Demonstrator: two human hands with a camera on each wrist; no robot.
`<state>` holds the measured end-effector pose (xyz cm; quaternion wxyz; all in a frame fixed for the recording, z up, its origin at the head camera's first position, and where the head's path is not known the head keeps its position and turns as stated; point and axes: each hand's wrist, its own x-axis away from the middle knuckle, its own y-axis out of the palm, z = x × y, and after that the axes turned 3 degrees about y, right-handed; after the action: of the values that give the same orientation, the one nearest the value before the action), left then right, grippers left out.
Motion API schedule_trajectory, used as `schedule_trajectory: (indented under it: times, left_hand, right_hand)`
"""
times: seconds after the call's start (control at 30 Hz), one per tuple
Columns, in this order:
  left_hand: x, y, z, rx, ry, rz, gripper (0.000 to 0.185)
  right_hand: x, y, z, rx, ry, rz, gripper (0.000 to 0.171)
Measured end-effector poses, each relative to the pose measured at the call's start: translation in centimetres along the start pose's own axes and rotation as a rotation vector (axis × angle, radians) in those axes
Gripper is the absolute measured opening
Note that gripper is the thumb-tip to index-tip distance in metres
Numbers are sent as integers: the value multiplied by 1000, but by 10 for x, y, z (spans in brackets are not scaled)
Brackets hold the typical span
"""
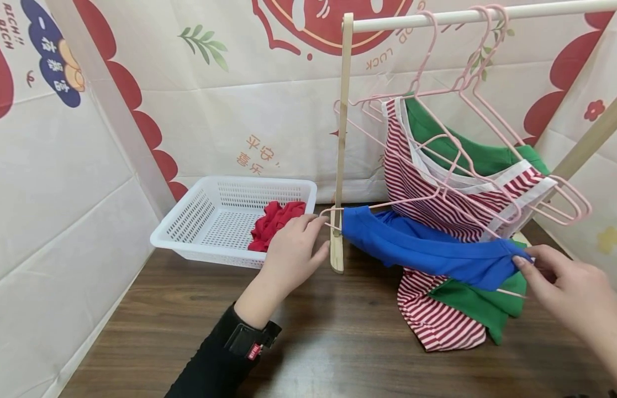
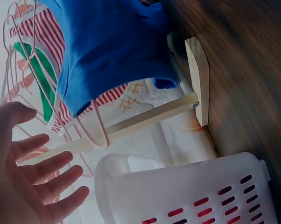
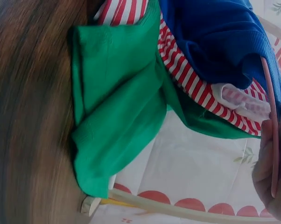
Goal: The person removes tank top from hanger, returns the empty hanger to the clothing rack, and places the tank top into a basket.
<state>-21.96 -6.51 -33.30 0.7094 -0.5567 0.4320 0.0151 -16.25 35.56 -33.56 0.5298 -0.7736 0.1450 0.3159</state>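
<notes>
A blue garment (image 1: pixel 427 249) lies over a pink hanger (image 1: pixel 333 213) held level above the wooden table (image 1: pixel 338 331). My left hand (image 1: pixel 322 235) is beside the hanger's left end with its fingers straight. In the left wrist view this hand (image 2: pixel 47 172) is spread and apart from the hanger loop (image 2: pixel 96 133). My right hand (image 1: pixel 526 264) pinches the hanger's right end where the blue cloth covers it. The right wrist view shows the pink hanger (image 3: pixel 270 126) running across my fingers (image 3: pixel 271 182).
A red-and-white striped garment (image 1: pixel 427 188) and a green one (image 1: pixel 467 149) hang on pink hangers from the wooden rail (image 1: pixel 487 14), trailing onto the table. The rack's post (image 1: pixel 342 138) stands by my left hand. A white basket (image 1: pixel 209 221) holds a red cloth (image 1: pixel 275 224).
</notes>
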Motion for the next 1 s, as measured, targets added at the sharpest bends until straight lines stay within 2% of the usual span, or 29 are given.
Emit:
schedule_trajectory:
  times: [0.1, 0.33, 0.47, 0.63, 0.8, 0.93, 1.0]
  left_hand:
    - [-4, 4, 0, -19, 30, -34, 52]
    - [-12, 17, 0, -81, 50, -192, 85]
    - [-17, 24, 0, -74, 58, -221, 95]
    - [-21, 27, -1, -62, 65, -197, 97]
    - [-19, 27, -2, -90, 82, -171, 86]
    - [-14, 27, -6, -109, 74, -198, 78]
    - [-11, 25, -6, -111, 59, -237, 78]
  right_hand:
    - [-1, 1, -1, -44, 65, -90, 6]
    - [-3, 6, -3, -154, 177, -221, 10]
    - [-4, 7, -6, -184, 223, -293, 15]
    - [-7, 9, -10, -207, 213, -341, 13]
    - [-11, 12, -14, -238, 199, -378, 15]
    - [-13, 17, -15, -264, 183, -404, 16]
    - [-14, 20, -15, -277, 176, -412, 17]
